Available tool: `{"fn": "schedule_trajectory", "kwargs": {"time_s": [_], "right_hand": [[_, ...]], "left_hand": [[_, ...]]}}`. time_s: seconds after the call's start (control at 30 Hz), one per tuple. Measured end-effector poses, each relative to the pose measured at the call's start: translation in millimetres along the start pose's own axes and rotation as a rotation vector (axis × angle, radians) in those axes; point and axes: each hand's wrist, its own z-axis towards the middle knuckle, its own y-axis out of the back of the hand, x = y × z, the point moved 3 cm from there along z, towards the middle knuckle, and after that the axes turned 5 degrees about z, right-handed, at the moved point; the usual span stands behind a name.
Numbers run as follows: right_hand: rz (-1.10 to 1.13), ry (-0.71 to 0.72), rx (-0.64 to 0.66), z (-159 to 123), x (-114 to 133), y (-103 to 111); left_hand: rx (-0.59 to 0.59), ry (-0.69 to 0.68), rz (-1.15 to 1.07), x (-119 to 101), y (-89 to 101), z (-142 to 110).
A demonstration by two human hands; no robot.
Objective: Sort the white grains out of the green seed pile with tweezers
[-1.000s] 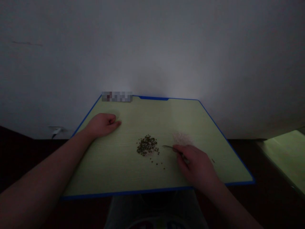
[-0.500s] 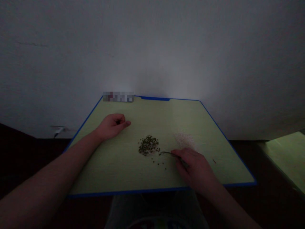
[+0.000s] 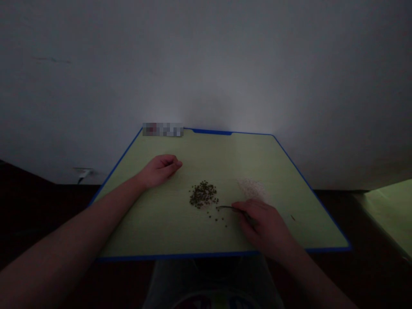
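Observation:
In my right hand [image 3: 265, 225] are thin metal tweezers [image 3: 227, 207], their bent tip pointing left. The tip lies low by the right edge of a pile of small dark green beans [image 3: 202, 195]; pale grains show among the beans. A few loose beans [image 3: 216, 219] lie in front of the pile. Just beyond my right hand a scatter of whitish rice-like grains [image 3: 252, 188] spreads out, partly covered by the fingers. My left hand [image 3: 162, 169] rests on the board left of the beans, fingers curled and thumb against the index finger, with nothing visible in it.
The pale green board [image 3: 154, 236] has a blue rim and stands against a grey wall [image 3: 206, 64]. A blurred label strip [image 3: 163, 129] lies at its far left corner. A small dark sliver [image 3: 293, 218] lies at the right. Another pale surface [image 3: 391, 212] stands beyond the right edge.
The view has shifted slightly, so everything sits a little further right. My left thumb and index finger have come together. My right hand keeps its place by the pile with the tweezers.

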Motion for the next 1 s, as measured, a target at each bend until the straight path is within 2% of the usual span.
{"fn": "schedule_trajectory", "kwargs": {"time_s": [0.3,0.6,0.7,0.77,0.9,1.0], "right_hand": [[0.057,0.020,0.054,6,2,1],[0.007,-0.017,0.014,4,-5,1],[0.012,-0.030,0.018,7,-5,-3],[0.018,-0.029,0.025,9,-4,-4],[0.036,0.012,0.051,12,0,-4],[0.043,0.049,0.061,13,3,-5]], "left_hand": [[-0.005,-0.015,0.058,0,0.4,-1],[-0.026,0.003,0.002,4,2.8,-1],[-0.034,-0.001,-0.114,9,6.7,1],[-0.081,0.005,-0.238,13,11.0,3],[-0.157,0.087,-0.550,19,18.5,7],[-0.163,0.147,-0.673,21,21.9,8]]}}
